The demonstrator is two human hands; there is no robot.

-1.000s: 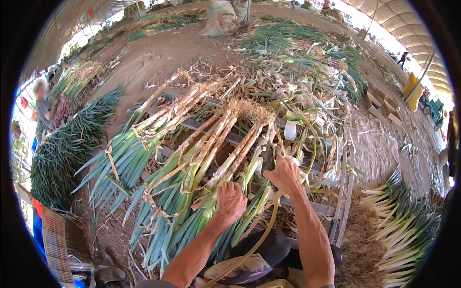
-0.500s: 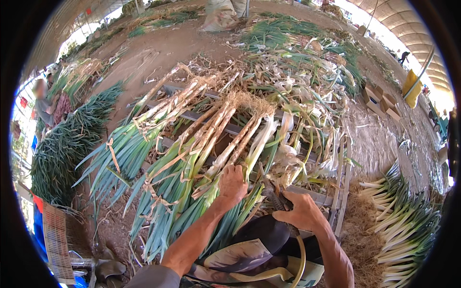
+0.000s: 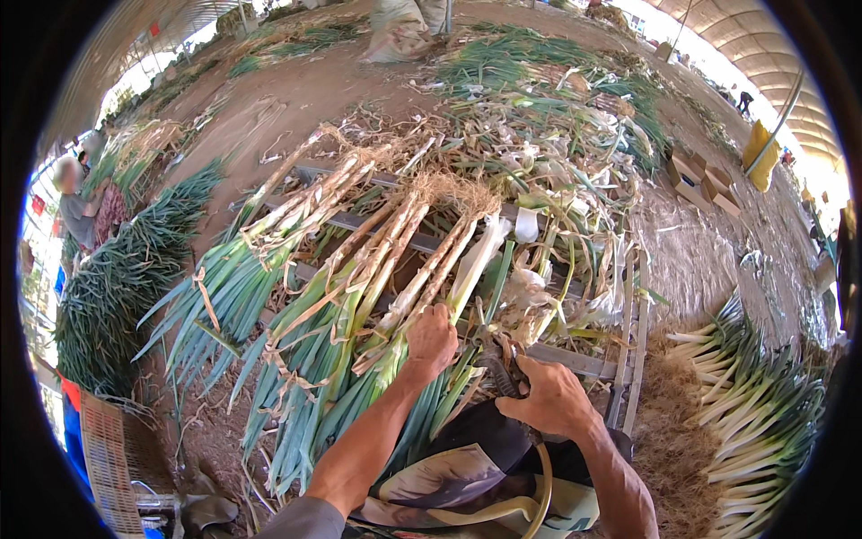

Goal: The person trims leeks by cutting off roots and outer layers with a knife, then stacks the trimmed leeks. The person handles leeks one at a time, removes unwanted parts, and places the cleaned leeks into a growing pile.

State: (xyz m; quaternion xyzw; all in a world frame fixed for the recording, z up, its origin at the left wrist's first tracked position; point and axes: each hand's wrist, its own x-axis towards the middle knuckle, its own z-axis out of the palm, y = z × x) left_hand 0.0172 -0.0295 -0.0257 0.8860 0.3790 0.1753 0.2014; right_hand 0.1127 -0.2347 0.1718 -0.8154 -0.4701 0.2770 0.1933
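Held in the left grip [image 3: 432, 344] and slanting away rightward: one pale, smooth leek [image 3: 477, 266], greener close by. At the right grip [image 3: 537, 388], tilted: dark-handled nozzle [image 3: 496, 370], yellowish hose [image 3: 545, 483] curving down below.

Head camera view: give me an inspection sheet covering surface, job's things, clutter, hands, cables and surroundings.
Surface: metal rack, mostly covered.
Job's things: rooty green onions laid across the rack; dark-handled tool.
Clutter: peelings scattered over the rack's right side and beyond.
Hands: left hand closed on a pale stalk; right hand around the tool.
Cables: yellowish hose from the tool to the lower picture edge.
Surroundings: dark green pile and a person at left; pale-stalked onions and cardboard boxes at right.
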